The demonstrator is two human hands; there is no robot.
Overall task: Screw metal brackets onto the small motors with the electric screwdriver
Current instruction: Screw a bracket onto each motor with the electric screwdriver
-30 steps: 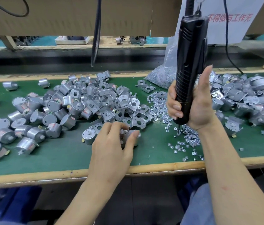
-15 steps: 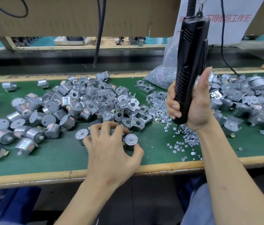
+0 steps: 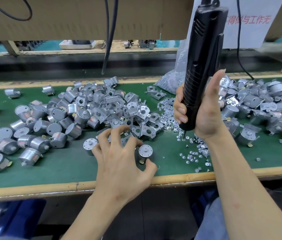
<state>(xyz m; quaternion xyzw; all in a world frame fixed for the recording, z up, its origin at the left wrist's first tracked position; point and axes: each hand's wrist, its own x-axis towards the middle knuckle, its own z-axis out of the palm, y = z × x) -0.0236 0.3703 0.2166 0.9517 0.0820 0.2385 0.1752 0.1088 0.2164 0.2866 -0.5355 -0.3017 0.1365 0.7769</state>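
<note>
Reaching over the bench's wooden edge (image 3: pixel 33 187), the left hand (image 3: pixel 123 161) lies palm down on the green mat with its fingers curled and spread. Its thumb and forefinger pinch a motor (image 3: pixel 145 151) that stands shaft-up on the mat. A second motor (image 3: pixel 89 144) stands just beside the little finger, also shaft-up; whether the finger touches it is unclear.

To the right, screws (image 3: pixel 194 153) lie scattered on the mat. The right hand (image 3: pixel 204 116) grips the black driver (image 3: pixel 204 54) around its lower body, fingers wrapped round the front and thumb straight up along the side. The driver stands nearly upright, tilted slightly right at the top, with its bit tip down among the screws.

Behind the left hand's fingertips is a heap of brackets (image 3: pixel 136 116), the nearest ones touching or just under the fingers. Loose motors (image 3: pixel 50 122) are piled left of the brackets and spread toward the left edge. Right of the driver sits a pile of bracketed motors (image 3: pixel 258 106).

Farther back, behind the driver, a clear bag (image 3: pixel 171 80) of screws slumps on the mat. Cardboard (image 3: pixel 84 14) hangs across the top, with black cables (image 3: pixel 109 35) dangling in front of it and a white sign (image 3: pixel 251 23) with red characters behind the driver.
</note>
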